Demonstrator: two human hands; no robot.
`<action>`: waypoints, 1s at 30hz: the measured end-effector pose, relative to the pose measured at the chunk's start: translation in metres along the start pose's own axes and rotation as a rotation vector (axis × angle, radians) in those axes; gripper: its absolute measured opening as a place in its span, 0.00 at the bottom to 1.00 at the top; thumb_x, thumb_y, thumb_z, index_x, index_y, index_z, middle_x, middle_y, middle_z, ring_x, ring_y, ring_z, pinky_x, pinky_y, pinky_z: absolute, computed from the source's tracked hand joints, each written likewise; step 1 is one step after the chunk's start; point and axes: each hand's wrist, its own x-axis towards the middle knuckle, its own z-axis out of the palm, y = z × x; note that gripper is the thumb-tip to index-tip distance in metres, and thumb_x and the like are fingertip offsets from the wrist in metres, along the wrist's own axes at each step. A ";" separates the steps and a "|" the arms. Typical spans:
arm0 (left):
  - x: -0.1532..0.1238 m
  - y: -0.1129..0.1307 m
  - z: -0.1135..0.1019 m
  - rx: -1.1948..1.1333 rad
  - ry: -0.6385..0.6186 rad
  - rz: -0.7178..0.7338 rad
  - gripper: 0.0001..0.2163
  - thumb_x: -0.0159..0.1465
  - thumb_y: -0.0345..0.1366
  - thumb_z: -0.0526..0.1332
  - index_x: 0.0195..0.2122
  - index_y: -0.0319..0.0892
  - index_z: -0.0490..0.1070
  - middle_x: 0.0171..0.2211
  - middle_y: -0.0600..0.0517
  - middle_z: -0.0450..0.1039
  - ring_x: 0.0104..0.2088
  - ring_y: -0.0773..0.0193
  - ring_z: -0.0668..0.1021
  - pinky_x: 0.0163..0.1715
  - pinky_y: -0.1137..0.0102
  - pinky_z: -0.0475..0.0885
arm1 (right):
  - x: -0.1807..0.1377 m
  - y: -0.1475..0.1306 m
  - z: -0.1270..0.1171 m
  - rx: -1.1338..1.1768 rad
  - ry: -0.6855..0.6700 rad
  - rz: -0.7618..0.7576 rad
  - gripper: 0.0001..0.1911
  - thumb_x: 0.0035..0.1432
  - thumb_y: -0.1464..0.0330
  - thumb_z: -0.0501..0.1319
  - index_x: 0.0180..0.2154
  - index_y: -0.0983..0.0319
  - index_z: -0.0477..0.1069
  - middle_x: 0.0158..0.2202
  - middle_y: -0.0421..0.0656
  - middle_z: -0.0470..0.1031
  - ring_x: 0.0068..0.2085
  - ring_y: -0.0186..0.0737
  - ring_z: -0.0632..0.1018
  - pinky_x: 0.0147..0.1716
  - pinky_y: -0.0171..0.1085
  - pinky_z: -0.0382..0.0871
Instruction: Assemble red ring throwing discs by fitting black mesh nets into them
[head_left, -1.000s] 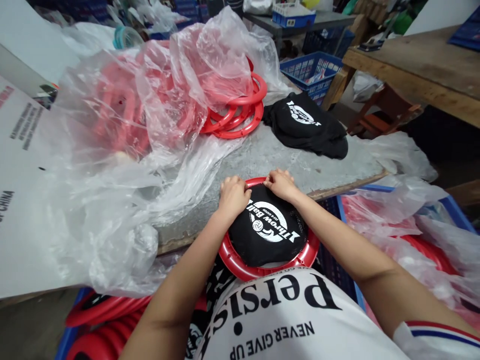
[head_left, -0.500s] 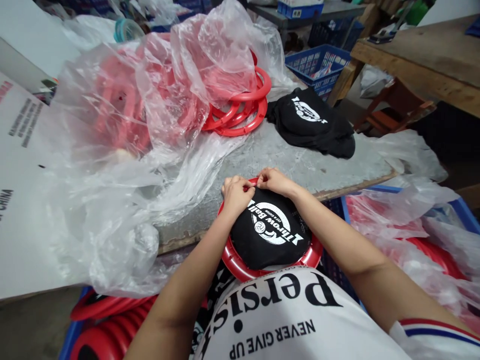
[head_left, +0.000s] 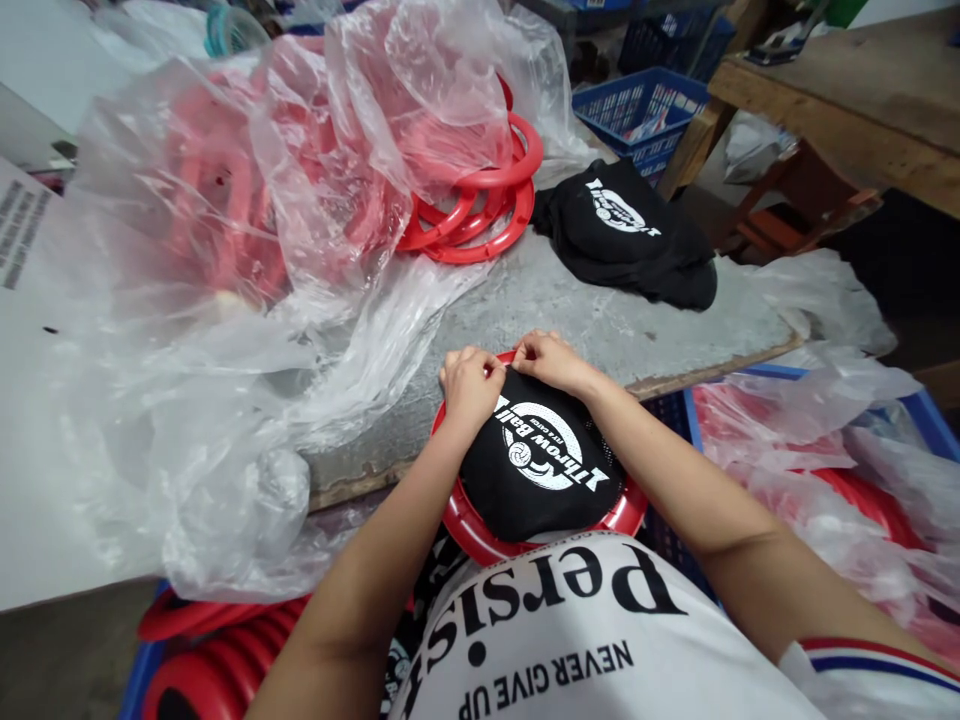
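Observation:
A red plastic ring [head_left: 472, 530] leans between my body and the table's front edge. Black fabric [head_left: 540, 490] printed "Throw Ball" in white spans its inside, and parts of the rim show around it. At the ring's far edge, my left hand [head_left: 472, 382] pinches the cloth's border against the rim. Close beside it on the right, my right hand [head_left: 550, 358] pinches the same border. The fingertips nearly meet, and the exact grip under them is partly hidden. More black printed fabric pieces [head_left: 637, 250] lie piled on the table beyond my right hand.
Loose red rings [head_left: 495, 240] spill from a clear plastic bag [head_left: 315, 180] on the grey table [head_left: 487, 315]. Red rings [head_left: 217, 660] fill a blue bin at lower left. Another blue bin [head_left: 930, 425] with bagged red parts stands right. A blue basket [head_left: 637, 110] sits behind.
The view has tilted slightly, so the table's contents sit a bit higher. Both hands stay at the ring's far edge, with only small finger shifts along the fabric border.

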 end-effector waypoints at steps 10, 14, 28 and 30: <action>0.002 0.001 0.003 0.053 0.007 -0.008 0.07 0.67 0.35 0.59 0.34 0.45 0.76 0.45 0.47 0.78 0.53 0.48 0.72 0.52 0.56 0.65 | 0.002 0.001 0.003 -0.014 0.018 -0.004 0.06 0.61 0.67 0.61 0.33 0.60 0.76 0.42 0.45 0.80 0.47 0.45 0.75 0.51 0.43 0.64; 0.005 0.001 0.004 0.064 -0.005 -0.031 0.08 0.68 0.34 0.58 0.33 0.45 0.75 0.46 0.46 0.78 0.53 0.47 0.72 0.52 0.56 0.65 | 0.002 -0.001 0.006 -0.037 0.039 0.004 0.07 0.62 0.68 0.59 0.33 0.61 0.75 0.45 0.47 0.79 0.48 0.46 0.75 0.52 0.43 0.65; 0.021 -0.011 0.000 -0.215 -0.044 0.035 0.14 0.61 0.25 0.54 0.38 0.44 0.78 0.45 0.49 0.80 0.52 0.54 0.75 0.57 0.59 0.69 | 0.001 0.004 -0.008 -0.032 -0.069 -0.010 0.10 0.58 0.69 0.66 0.43 0.58 0.78 0.48 0.45 0.77 0.54 0.49 0.72 0.59 0.46 0.62; 0.029 -0.012 -0.004 -0.286 -0.106 0.088 0.17 0.60 0.22 0.52 0.39 0.43 0.78 0.44 0.50 0.81 0.49 0.57 0.77 0.56 0.62 0.71 | -0.003 0.005 -0.010 -0.043 -0.052 0.038 0.10 0.58 0.70 0.66 0.43 0.58 0.78 0.50 0.45 0.76 0.55 0.50 0.71 0.60 0.46 0.62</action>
